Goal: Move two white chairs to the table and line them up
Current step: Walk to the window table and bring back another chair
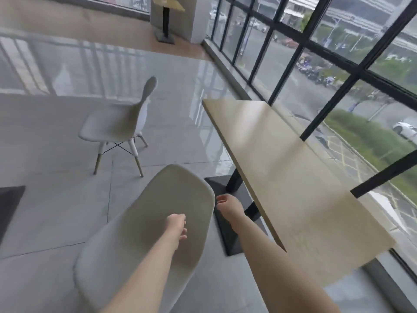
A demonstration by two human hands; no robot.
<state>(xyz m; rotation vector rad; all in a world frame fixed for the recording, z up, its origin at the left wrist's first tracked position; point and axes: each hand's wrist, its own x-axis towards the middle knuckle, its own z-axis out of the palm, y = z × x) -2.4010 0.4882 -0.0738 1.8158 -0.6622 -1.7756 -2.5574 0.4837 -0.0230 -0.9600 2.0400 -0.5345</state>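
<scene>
The near white chair (144, 224) stands just left of the wooden table (291, 168), its shell seen from above. My left hand (177, 225) is over the middle of the shell with its fingers loosely curled and nothing in them. Beside the shell's right rim is my right hand (228, 205), fingertips close to the edge, with no clear grip on it. The second white chair (117, 123) stands apart on the floor, farther away and to the left, turned side-on, on wooden legs.
The table's black post and base plate (228, 222) sit on the floor right of the near chair. Tall windows with black frames (291, 62) run along the right. Another table stand (165, 30) is far back. A dark mat (9, 204) lies at the left edge.
</scene>
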